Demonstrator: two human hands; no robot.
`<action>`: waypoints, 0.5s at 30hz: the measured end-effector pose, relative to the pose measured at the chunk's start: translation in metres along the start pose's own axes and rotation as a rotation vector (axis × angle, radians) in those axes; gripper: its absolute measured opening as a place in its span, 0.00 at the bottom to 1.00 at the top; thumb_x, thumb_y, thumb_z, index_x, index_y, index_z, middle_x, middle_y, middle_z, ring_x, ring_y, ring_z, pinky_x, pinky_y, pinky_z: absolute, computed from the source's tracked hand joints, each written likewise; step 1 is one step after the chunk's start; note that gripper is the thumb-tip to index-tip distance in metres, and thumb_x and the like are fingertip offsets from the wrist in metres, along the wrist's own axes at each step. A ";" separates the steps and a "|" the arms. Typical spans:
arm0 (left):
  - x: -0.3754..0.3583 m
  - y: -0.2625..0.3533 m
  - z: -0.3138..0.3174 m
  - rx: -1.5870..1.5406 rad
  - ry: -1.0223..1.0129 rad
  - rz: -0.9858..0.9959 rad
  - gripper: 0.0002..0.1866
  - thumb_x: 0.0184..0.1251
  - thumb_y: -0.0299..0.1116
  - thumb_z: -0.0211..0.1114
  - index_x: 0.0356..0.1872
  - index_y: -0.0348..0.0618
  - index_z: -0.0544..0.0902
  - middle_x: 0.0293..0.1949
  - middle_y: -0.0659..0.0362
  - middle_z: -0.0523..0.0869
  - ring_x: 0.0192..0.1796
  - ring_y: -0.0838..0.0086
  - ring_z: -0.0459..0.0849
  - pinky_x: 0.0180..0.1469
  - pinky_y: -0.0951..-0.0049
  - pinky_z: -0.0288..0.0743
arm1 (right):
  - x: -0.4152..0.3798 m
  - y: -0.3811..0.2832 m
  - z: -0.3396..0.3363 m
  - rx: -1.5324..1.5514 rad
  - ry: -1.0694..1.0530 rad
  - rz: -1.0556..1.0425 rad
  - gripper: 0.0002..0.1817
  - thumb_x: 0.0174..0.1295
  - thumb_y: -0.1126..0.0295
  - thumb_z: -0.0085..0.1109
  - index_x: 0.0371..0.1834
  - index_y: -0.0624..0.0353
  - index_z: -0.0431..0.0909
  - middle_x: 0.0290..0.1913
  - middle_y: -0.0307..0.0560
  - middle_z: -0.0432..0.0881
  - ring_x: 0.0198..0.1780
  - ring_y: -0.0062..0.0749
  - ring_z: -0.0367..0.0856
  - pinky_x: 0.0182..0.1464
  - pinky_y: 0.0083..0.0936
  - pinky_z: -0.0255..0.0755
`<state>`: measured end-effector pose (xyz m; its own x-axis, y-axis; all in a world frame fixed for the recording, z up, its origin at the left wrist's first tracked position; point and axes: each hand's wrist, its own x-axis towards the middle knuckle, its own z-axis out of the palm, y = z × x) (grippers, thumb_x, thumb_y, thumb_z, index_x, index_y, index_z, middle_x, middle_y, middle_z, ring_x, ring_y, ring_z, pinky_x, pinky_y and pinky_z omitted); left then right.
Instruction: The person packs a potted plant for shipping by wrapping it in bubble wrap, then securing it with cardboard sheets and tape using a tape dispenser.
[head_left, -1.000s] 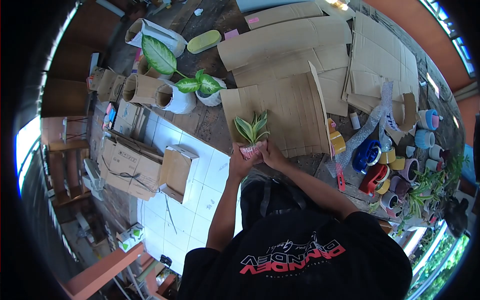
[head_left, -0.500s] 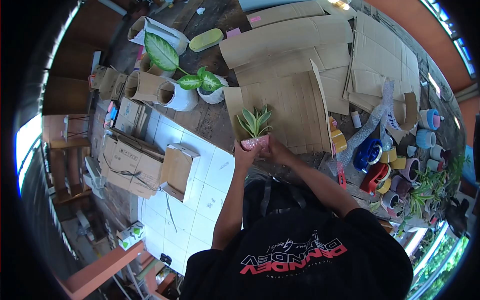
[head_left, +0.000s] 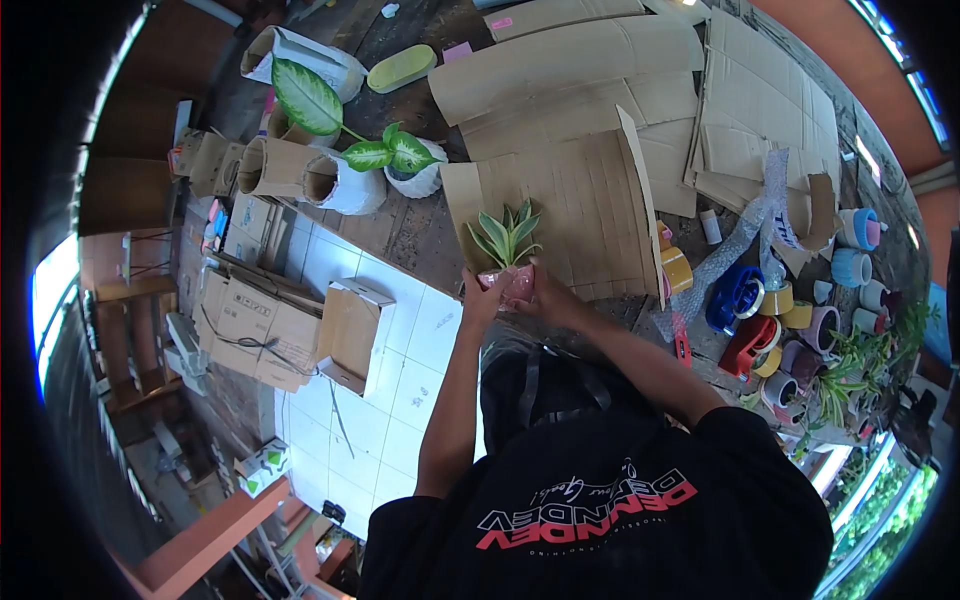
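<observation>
The left hand [head_left: 483, 299] and right hand [head_left: 549, 295] grip the pink pot [head_left: 516, 286] from both sides. Squeeze gently, hold it level, and leave the green leaves [head_left: 506, 240] free.

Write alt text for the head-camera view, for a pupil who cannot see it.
A person's left hand and right hand hold a pink pot with a small green plant at the near edge of a cardboard sheet on a wooden table. Tape rolls lie right; a larger-leafed plant stands left.
</observation>
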<state>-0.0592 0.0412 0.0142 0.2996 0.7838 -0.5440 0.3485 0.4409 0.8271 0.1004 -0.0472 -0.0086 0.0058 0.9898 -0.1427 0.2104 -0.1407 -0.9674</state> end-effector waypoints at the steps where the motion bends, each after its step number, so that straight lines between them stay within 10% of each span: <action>1: -0.003 0.005 0.001 -0.004 -0.006 -0.029 0.45 0.59 0.47 0.77 0.66 0.32 0.59 0.58 0.43 0.78 0.56 0.61 0.83 0.56 0.65 0.79 | -0.005 -0.002 0.009 0.080 0.106 -0.023 0.51 0.52 0.58 0.77 0.72 0.67 0.54 0.63 0.66 0.72 0.65 0.58 0.75 0.63 0.42 0.71; 15: -0.008 0.014 -0.015 -0.278 -0.157 -0.110 0.42 0.69 0.48 0.69 0.72 0.37 0.56 0.65 0.48 0.72 0.66 0.63 0.75 0.64 0.66 0.73 | 0.005 -0.027 -0.006 -0.004 0.053 0.029 0.54 0.37 0.55 0.84 0.65 0.61 0.58 0.55 0.62 0.78 0.60 0.59 0.80 0.57 0.43 0.74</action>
<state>-0.0704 0.0481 0.0319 0.4142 0.6576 -0.6292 0.1370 0.6384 0.7574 0.1006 -0.0382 0.0180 0.0634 0.9852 -0.1594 0.2133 -0.1694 -0.9622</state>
